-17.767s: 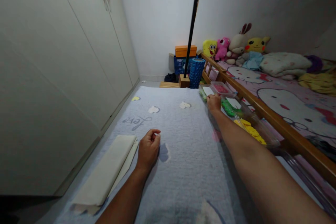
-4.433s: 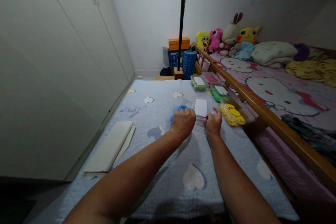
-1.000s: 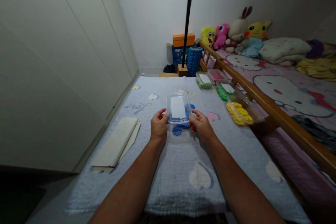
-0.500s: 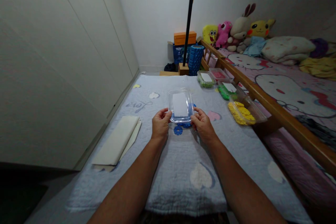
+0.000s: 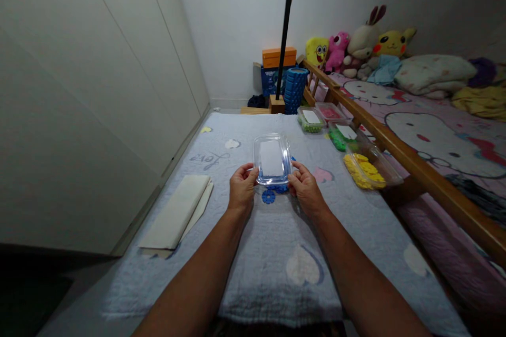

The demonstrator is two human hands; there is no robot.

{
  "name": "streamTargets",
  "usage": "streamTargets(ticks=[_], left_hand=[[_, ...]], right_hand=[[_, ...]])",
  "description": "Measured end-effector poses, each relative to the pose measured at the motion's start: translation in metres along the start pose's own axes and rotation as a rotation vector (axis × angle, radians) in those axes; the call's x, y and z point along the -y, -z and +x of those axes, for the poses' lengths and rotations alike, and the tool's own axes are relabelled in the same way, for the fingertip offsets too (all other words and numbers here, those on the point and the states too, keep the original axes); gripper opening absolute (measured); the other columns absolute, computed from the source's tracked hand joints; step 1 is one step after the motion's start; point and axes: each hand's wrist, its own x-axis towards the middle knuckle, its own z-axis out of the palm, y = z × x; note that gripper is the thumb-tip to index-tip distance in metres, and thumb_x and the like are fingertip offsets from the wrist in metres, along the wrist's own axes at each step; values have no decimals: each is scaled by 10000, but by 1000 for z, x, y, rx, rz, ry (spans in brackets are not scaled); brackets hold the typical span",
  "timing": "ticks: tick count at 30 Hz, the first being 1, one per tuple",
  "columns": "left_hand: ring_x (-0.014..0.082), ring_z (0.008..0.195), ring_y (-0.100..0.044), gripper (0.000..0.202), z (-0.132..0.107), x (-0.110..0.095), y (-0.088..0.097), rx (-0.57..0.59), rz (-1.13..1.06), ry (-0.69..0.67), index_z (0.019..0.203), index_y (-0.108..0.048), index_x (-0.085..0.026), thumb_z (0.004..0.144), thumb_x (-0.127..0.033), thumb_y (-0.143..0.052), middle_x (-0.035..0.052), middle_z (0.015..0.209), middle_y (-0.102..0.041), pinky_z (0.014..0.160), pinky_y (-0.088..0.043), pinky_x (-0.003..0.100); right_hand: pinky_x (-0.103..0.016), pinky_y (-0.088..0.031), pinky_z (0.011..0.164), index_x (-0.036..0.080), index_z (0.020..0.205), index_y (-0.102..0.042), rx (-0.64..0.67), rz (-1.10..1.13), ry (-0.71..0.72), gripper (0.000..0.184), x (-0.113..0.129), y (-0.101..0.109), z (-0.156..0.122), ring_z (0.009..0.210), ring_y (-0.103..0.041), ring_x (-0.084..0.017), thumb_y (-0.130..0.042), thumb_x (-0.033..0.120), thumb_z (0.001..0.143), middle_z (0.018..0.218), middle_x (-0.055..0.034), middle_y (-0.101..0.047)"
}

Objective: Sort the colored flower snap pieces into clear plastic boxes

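Between my two hands is a clear plastic container lid point(image 5: 272, 159) with a white label on it. My left hand point(image 5: 242, 188) pinches its near left corner, thumb on top. At the near right corner my right hand point(image 5: 307, 189) grips it the same way. Blue notched plastic discs point(image 5: 268, 197) lie on the cloth just under the near edge, and more blue shows past the right side. Whether a container body is beneath the lid I cannot tell.
On the right stand clear boxes of yellow discs point(image 5: 364, 171), green discs point(image 5: 342, 137), light green pieces point(image 5: 311, 120) and pink pieces point(image 5: 330, 112), beside the wooden bed rail point(image 5: 379, 130). Folded cream paper point(image 5: 177, 213) lies left on the patterned cloth point(image 5: 272, 274).
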Motion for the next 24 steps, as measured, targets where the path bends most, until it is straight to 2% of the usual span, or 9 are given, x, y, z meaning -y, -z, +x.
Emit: streamTargets(ticks=[10, 15, 18, 24], left_hand=[[92, 584, -550, 574, -2, -3, -2, 12, -12, 0, 974, -669, -165, 607, -525, -925, -33, 703, -653, 582, -423, 218], [85, 562, -538, 564, -7, -7, -2, 148, 10, 75, 838, -599, -189, 622, -600, -918, -54, 668, -589, 581, -465, 225], [96, 559, -562, 579, -9, -7, -2, 198, 10, 87, 847, -576, -201, 575, -542, -957, -55, 658, -611, 581, -484, 231], [104, 529, -575, 515, -9, -4, -3, 163, 11, 55, 841, -579, -203, 580, -455, -945, -58, 600, -618, 579, -481, 231]], right_hand=[[-222, -268, 450, 234, 1169, -605, -10, 17, 3, 520, 5, -3, -2, 476, -402, -93, -807, 414, 725, 576, 129, -449], [-223, -287, 457, 238, 1200, -585, -65, 25, 36, 552, 3, 2, 2, 469, -400, -91, -799, 430, 728, 596, 135, -434], [-226, -296, 467, 235, 1227, -580, -81, 15, 75, 555, 1, 3, 3, 478, -406, -92, -790, 428, 750, 610, 132, -438], [-232, -306, 484, 234, 1261, -575, -67, -22, 124, 544, -4, 3, 3, 484, -401, -96, -764, 428, 789, 598, 128, -452]])
